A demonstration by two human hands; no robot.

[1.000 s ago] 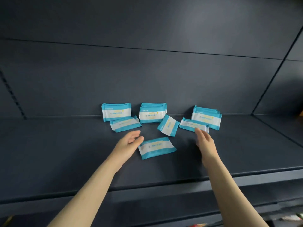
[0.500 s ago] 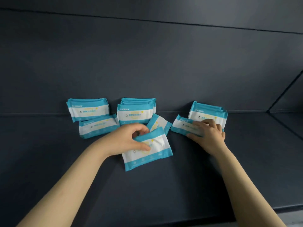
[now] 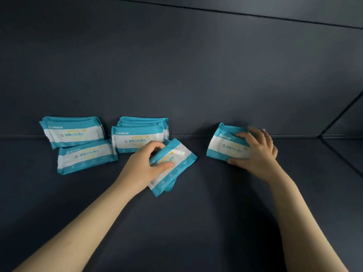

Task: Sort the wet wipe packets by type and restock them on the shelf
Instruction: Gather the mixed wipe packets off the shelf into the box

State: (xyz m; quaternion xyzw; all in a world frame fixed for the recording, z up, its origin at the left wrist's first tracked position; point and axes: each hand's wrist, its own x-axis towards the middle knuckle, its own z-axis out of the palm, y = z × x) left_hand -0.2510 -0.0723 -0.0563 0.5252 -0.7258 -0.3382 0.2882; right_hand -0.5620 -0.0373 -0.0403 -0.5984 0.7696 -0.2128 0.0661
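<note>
The left hand grasps the held packets just left of the middle of the dark shelf. Its thumb lies across the white front face and its fingers curl over the far blue edge, so the packets sit pinched between them. A second blue edge shows beneath at 6 o'clock, so there seem to be two. They are tilted, with the long side running from 7 to 1 o'clock. At 3 o'clock from them, well apart, the right hand clasps the right stack, which leans against the back panel. The thumb hooks under its lower edge at 7 o'clock of the hand, and the spread fingers cover the front face and upper right corner; they are blurred, so how far they wrap behind cannot be told. At 11 o'clock from the left hand, the middle stack stands against the back panel, almost touching the fingers. Further toward 9 o'clock the left stack also leans upright, with the flat packet lying just before it at 6 o'clock, overlapping its lower edge.
</note>
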